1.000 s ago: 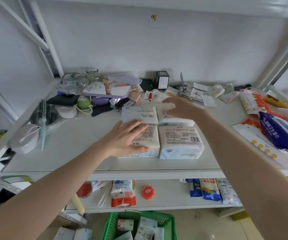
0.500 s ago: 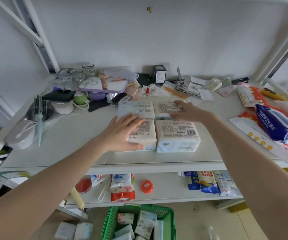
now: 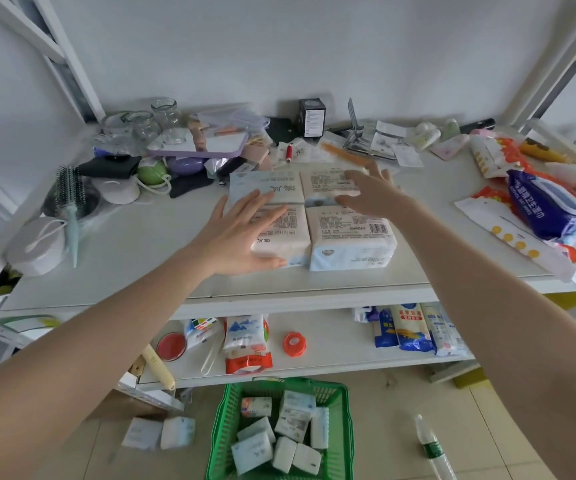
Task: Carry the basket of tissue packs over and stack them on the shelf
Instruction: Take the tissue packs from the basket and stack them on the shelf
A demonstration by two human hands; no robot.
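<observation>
Several white tissue packs [image 3: 348,237] lie side by side in a block on the white shelf [image 3: 141,258]. My left hand [image 3: 241,237] hovers flat over the near-left pack, fingers spread, holding nothing. Fingers apart and empty, my right hand [image 3: 369,192] is over the far-right pack [image 3: 324,181]. Below on the floor stands the green basket [image 3: 224,427] with several more tissue packs [image 3: 293,420] inside.
Jars, a purple tray and a hairbrush [image 3: 70,202] crowd the shelf's back left. Snack bags and a blue wipes pack [image 3: 542,206] lie at right. Two tissue packs [image 3: 158,433] and a plastic bottle [image 3: 431,448] lie on the floor beside the basket.
Both hands have lifted slightly off the packs and drawn back toward me. My right hand has opened its fingers above the far-right pack.
</observation>
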